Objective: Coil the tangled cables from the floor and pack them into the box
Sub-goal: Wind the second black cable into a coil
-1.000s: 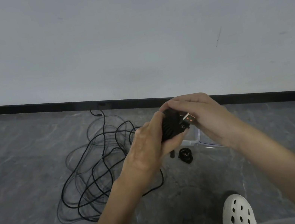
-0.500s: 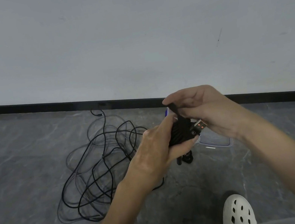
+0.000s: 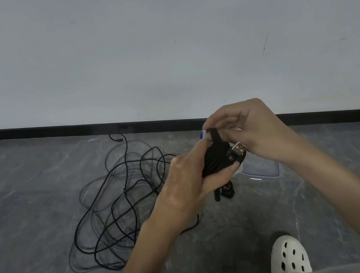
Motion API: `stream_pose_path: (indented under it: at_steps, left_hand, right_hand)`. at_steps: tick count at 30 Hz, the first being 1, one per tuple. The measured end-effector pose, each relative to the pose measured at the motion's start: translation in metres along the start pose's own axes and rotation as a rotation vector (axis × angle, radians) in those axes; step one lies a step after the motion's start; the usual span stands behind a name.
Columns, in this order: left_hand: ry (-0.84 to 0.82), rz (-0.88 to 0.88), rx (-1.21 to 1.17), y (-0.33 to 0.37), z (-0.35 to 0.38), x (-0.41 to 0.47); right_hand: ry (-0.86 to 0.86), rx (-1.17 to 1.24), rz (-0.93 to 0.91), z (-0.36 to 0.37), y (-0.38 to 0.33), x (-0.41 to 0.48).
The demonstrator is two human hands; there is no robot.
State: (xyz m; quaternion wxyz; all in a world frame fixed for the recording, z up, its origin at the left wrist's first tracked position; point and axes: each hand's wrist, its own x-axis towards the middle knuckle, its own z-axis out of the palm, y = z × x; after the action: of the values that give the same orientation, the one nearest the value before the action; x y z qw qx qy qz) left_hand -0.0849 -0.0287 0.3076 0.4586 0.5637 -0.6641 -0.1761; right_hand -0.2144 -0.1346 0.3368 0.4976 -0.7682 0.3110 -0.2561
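white clog [image 3: 289, 260] (holed) on grey floor [image 3: 24, 212]

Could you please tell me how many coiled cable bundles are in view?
2. One bundle is held in the left hand, the right hand pinching its strap; a second bundle lies on the floor just below. The box is partly hidden and may hold more.

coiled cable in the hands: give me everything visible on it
The coiled cable is black, wound tight into a compact bundle of parallel turns, held above the floor. A USB plug with metal shell and orange insert sticks out at its right end. A black strap rises from its top, pinched by the right hand. The left hand grips the bundle from the left and below.
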Motion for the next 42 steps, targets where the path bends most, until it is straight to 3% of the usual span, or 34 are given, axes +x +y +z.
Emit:
stream_pose_path:
  at_steps: [6, 11, 14, 21, 32, 42]
  left_hand:
    - [-0.029, -0.057, -0.077, 0.000, -0.003, -0.002]
    - [-0.037, -0.076, -0.071, 0.001, -0.005, -0.001]
    - [-0.025, -0.076, -0.076, 0.002, -0.006, -0.001]
    - [-0.029, -0.132, -0.092, 0.003, -0.006, -0.002]
    - [-0.069, -0.084, -0.108, 0.006, -0.005, -0.001]
    - [-0.064, -0.128, -0.154, 0.003, -0.005, -0.003]
  right_hand:
    - [-0.126, 0.141, 0.262, 0.001, 0.009, 0.004]
    - [-0.194, 0.369, 0.309, -0.003, 0.012, 0.004]
    - [-0.170, 0.395, 0.261, -0.004, 0.011, 0.003]
    - [-0.065, 0.096, 0.039, 0.002, 0.002, 0.002]
    - [0.031, 0.215, -0.035, 0.000, 0.000, 0.000]
    - [0.120, -0.021, -0.046, 0.004, 0.004, 0.003]
